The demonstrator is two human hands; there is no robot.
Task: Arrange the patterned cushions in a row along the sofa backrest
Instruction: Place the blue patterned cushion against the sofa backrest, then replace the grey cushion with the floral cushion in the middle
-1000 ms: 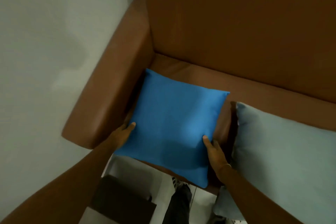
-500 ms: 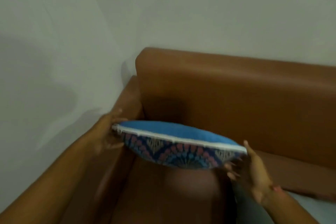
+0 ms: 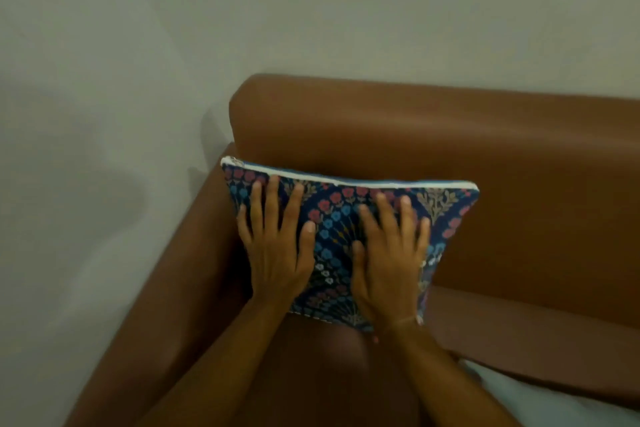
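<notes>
Patterned cushion (image 3: 346, 215) with red and blue flowers, standing up against the brown sofa backrest (image 3: 450, 149), in the corner by the armrest (image 3: 180, 270). Left hand (image 3: 273, 246) and right hand (image 3: 388, 260) flat on its front, fingers spread, pressing, not gripping. Pale cushion (image 3: 554, 402) low on the right

Navy cushion (image 3: 446, 215) with red-and-blue florals, white edge; brown sofa (image 3: 519, 166).

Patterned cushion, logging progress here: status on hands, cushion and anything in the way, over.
Left hand and right hand flat, open, on the patterned cushion. Cushion upright against the sofa backrest, armrest corner. Pale cushion lies lower right, clear of it.
</notes>
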